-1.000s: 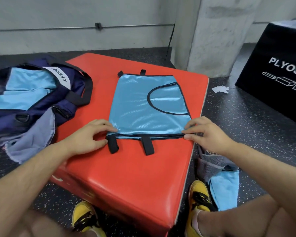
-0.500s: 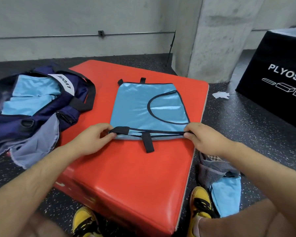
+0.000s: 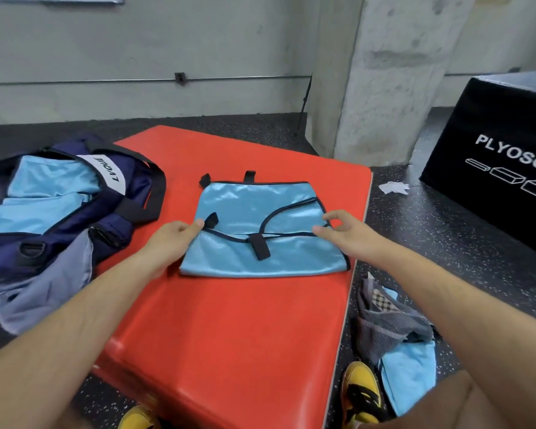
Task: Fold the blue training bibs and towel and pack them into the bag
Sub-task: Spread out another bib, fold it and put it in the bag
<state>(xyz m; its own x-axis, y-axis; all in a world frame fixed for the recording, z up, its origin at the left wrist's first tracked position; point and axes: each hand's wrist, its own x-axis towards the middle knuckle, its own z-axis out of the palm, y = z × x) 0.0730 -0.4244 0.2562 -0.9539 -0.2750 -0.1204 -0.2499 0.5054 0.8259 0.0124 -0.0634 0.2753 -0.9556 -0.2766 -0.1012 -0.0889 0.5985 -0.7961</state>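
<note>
On the red pad [image 3: 229,335] the blue bib [image 3: 260,258] lies half-folded: left hand [image 3: 171,243] pinches its turned-over corner, right hand [image 3: 353,239] hovers, fingers apart, at the right edge. Next, probably: press flat, then into the bag [image 3: 133,182], left.

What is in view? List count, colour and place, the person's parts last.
Shiny light-blue training bib with black trim: one, blue, on block.
Red padded vinyl block: one, red, centre.
Navy fabric duffel bag: one, navy, left of block.
Folded light-blue bibs: number unclear, blue, inside bag.
Grey cloth: one, grey, before bag.
Dark striped cloth: one, dark grey, right floor.
Light-blue cloth: one, blue, beside it.
Black box, white lettering: one, black, right.
White paper scrap: one, white, near box.
Yellow-and-black shoes: two, yellow, bottom.
Left hand: one, pinches bib's left edge.
Right hand: one, fingers spread, bib's right edge.
</note>
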